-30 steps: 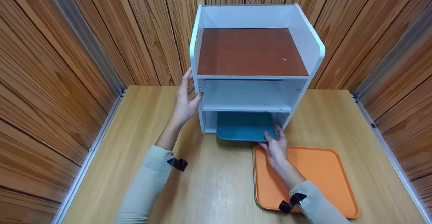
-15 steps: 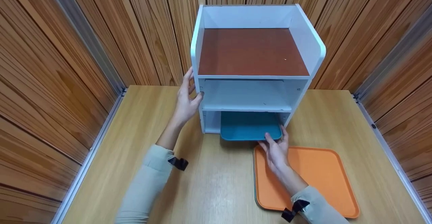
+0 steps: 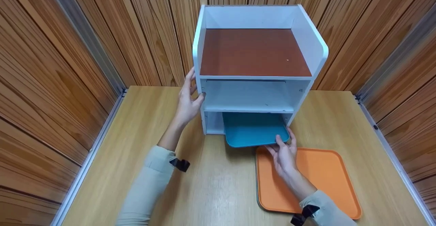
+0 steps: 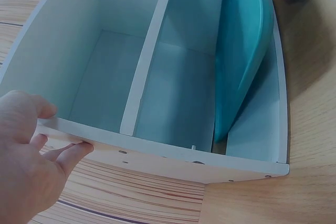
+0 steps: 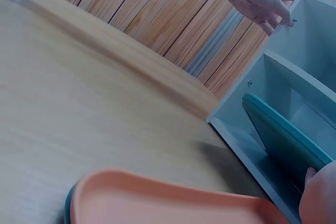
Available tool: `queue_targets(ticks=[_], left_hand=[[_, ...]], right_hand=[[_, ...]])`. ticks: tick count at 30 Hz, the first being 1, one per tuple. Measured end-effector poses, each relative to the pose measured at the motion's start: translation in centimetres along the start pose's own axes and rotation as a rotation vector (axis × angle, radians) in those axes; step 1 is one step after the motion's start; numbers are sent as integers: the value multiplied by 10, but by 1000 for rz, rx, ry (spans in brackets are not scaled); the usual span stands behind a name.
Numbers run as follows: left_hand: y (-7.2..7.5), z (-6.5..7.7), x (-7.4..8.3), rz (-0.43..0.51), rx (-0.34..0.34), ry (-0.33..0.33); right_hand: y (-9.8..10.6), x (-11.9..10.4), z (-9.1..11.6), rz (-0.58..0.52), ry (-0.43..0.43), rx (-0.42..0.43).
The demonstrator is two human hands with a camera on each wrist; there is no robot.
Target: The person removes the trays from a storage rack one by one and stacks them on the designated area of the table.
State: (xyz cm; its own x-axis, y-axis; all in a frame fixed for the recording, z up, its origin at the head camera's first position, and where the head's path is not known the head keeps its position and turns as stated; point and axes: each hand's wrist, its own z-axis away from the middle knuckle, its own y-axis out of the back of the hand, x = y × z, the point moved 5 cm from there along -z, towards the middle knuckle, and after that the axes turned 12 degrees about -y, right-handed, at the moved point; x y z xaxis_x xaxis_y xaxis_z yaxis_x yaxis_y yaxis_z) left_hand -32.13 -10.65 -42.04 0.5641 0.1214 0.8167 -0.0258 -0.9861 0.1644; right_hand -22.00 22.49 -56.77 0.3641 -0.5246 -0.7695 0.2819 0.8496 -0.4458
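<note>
A teal tray (image 3: pixel 255 130) juts out of the bottom compartment of a white shelf unit (image 3: pixel 248 111), its front edge raised above the compartment floor. My right hand (image 3: pixel 285 156) grips the tray at its front right corner, thumb on top and fingers beneath. In the right wrist view that hand is mostly cut off at the edge, beside the tilted tray (image 5: pixel 283 135). My left hand (image 3: pixel 188 103) holds the unit's left side panel. The left wrist view has its thumb over the panel's front edge and its fingers against the outer face. The tray's rear part is hidden inside.
An orange tray (image 3: pixel 323 181) lies on the wooden table (image 3: pixel 211 185) at the front right, with a dark teal rim showing under it. The unit has a brown top surface (image 3: pixel 255 52) between raised white sides. Wood-panelled walls (image 3: pixel 136 31) with metal posts enclose the table.
The teal tray has slid forward and to the right, farther out of the bottom compartment, with my right hand on its corner. My left hand stays on the side panel.
</note>
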Motion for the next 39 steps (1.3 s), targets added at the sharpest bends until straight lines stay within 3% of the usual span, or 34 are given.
queue_targets(ticks=[6, 25, 39], left_hand=[[0, -1, 0, -4, 5, -23], [0, 1, 0, -6, 4, -4], [0, 3, -1, 4, 12, 0]], right_hand=[[12, -6, 5, 33, -22, 12], [44, -11, 14, 147, -71, 27], [75, -20, 7, 249, -102, -6]])
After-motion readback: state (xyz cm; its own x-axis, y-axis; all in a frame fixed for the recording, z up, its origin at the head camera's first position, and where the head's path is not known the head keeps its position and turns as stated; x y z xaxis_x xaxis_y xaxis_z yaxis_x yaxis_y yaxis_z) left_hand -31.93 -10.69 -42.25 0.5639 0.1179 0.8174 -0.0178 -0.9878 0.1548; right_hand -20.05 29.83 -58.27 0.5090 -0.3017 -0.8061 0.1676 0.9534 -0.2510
